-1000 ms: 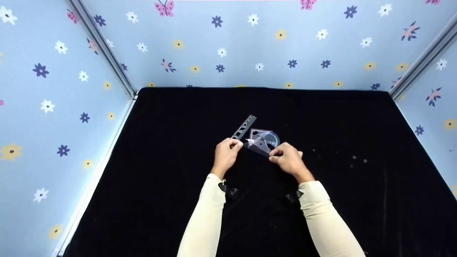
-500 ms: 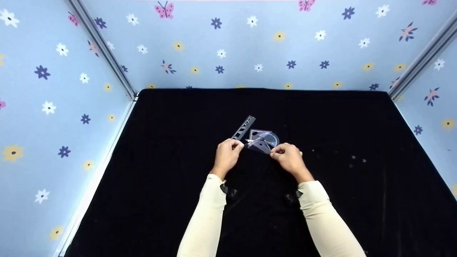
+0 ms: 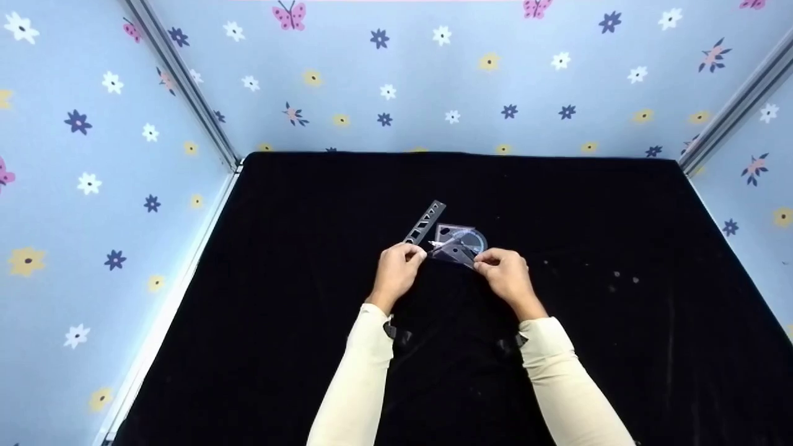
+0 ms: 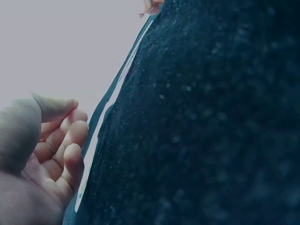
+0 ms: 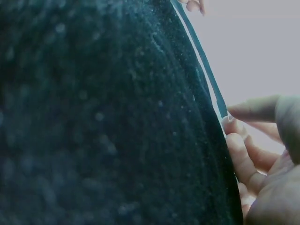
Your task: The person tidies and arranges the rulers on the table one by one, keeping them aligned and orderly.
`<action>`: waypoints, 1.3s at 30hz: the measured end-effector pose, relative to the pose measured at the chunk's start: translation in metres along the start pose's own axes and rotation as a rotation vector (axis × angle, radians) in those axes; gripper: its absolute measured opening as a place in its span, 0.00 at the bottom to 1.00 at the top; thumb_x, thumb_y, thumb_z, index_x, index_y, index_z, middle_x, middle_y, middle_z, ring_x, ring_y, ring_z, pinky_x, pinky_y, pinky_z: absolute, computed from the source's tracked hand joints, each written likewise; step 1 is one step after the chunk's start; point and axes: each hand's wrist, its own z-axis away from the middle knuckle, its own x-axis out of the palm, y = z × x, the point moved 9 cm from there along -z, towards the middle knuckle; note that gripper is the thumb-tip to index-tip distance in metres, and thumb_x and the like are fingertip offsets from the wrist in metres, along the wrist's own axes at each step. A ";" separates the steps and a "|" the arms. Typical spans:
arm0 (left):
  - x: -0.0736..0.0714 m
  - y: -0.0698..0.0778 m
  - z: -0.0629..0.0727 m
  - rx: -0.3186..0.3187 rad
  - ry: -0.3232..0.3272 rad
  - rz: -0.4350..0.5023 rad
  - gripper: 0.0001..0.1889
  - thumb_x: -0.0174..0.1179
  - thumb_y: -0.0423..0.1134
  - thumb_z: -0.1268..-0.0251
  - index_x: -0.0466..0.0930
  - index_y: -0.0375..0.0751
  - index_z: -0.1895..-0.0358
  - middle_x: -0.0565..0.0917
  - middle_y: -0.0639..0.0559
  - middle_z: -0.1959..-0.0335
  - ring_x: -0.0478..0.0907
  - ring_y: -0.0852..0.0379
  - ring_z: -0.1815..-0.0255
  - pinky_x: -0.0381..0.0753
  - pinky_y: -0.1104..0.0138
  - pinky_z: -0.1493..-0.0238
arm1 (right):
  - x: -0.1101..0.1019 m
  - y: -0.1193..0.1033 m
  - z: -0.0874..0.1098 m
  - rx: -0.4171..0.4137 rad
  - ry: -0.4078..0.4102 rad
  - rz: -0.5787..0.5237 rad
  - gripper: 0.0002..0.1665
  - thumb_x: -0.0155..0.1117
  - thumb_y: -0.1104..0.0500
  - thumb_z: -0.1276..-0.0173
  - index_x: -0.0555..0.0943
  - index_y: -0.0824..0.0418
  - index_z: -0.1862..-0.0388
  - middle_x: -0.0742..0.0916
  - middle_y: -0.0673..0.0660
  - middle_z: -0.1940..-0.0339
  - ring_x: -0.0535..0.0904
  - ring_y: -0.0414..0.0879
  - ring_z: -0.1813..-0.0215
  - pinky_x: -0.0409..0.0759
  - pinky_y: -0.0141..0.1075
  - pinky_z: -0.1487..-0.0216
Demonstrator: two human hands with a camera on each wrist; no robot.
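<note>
A clear plastic set square point(image 3: 457, 255) lies in front of the person, with a clear round-edged protractor point(image 3: 481, 240) overlapping it. A small silvery piece point(image 3: 435, 244) shows at its left side. My left hand point(image 3: 396, 271) has thumb and forefinger pinched together at the left corner of the set square. Behind its fingers is the near end of a ruler point(image 3: 426, 222) with cut-out shapes. My right hand point(image 3: 508, 273) pinches the right corner of the set square. In the right wrist view, that thin corner point(image 5: 219, 103) sits between thumb and forefinger.
Black cloth point(image 3: 297, 248) covers the table. Pale blue flowered panels point(image 3: 409, 80) rise at the back and both sides, joined by metal posts point(image 3: 186, 87). Small pale specks point(image 3: 616, 274) dot the cloth at the right.
The right end of the set square shifts slightly as my right fingers move a little with it. The ruler and my left hand stay nearly in place.
</note>
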 end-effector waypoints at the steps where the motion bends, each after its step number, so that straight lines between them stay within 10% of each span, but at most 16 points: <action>1: 0.001 -0.001 0.001 -0.005 -0.006 -0.001 0.03 0.65 0.33 0.38 0.89 0.43 0.68 0.85 0.56 0.71 0.78 0.59 0.68 0.78 0.65 0.59 | 0.000 0.000 0.001 -0.005 0.005 0.000 0.03 0.75 0.62 0.42 0.90 0.56 0.68 0.89 0.50 0.69 0.83 0.46 0.62 0.77 0.45 0.53; 11: -0.004 -0.001 0.007 -0.026 -0.004 0.006 0.04 0.66 0.34 0.38 0.89 0.43 0.67 0.87 0.55 0.69 0.80 0.58 0.66 0.79 0.63 0.56 | 0.000 -0.006 0.005 -0.042 0.053 -0.121 0.04 0.74 0.68 0.42 0.89 0.62 0.67 0.88 0.53 0.72 0.81 0.43 0.69 0.75 0.26 0.66; 39: -0.023 0.003 0.023 -0.088 0.022 -0.045 0.04 0.65 0.36 0.37 0.89 0.46 0.68 0.85 0.58 0.72 0.79 0.59 0.68 0.78 0.62 0.58 | 0.002 -0.020 0.019 -0.053 0.115 -0.169 0.07 0.70 0.69 0.39 0.90 0.62 0.63 0.88 0.53 0.70 0.79 0.44 0.69 0.74 0.28 0.66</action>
